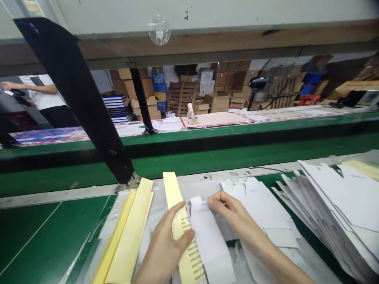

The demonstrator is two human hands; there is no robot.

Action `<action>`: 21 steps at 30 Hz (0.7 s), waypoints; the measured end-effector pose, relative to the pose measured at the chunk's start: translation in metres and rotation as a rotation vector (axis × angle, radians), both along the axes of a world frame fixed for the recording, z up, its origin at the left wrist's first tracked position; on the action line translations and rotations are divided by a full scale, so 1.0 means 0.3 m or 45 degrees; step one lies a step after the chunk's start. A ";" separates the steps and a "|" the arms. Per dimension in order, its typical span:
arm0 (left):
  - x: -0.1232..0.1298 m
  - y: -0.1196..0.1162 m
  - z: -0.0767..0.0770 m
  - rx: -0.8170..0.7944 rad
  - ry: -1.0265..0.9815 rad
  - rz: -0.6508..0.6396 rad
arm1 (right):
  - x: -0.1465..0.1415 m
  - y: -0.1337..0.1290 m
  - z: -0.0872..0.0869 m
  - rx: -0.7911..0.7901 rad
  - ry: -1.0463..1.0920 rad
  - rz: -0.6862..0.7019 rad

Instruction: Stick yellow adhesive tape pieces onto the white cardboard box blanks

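My left hand grips a long yellow printed paper strip near its middle, with the thumb lying across it. My right hand pinches the top end of a white paper strip between its fingertips. The white strip lies against the yellow one, partly over its right edge. To the left stands a stack of plain yellow strips. White die-cut card sheets lie just beyond my right hand, and a fanned pile of them sits further right.
Transparent plastic film lies under the papers on a green work surface. Beyond stands a green conveyor, crossed by a black strap. A co-worker stands far left, with stacked cardboard boxes behind.
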State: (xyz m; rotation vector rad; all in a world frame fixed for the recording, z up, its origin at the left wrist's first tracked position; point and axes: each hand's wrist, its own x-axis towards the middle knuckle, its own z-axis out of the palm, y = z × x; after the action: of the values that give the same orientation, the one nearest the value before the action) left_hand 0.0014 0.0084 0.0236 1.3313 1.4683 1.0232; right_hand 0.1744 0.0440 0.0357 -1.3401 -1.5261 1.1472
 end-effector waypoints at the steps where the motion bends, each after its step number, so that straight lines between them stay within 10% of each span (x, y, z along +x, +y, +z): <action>1: -0.001 0.001 -0.002 -0.012 0.020 -0.003 | 0.008 0.014 -0.018 0.020 -0.055 -0.018; 21: -0.004 0.000 -0.015 -0.043 0.080 -0.024 | -0.039 0.036 -0.107 0.140 -0.324 -0.027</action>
State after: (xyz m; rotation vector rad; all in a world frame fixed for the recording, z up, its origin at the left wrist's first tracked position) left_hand 0.0003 0.0083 0.0190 1.3621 1.5103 0.9478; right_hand 0.1627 0.0548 0.0036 -1.4662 -1.7239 0.8915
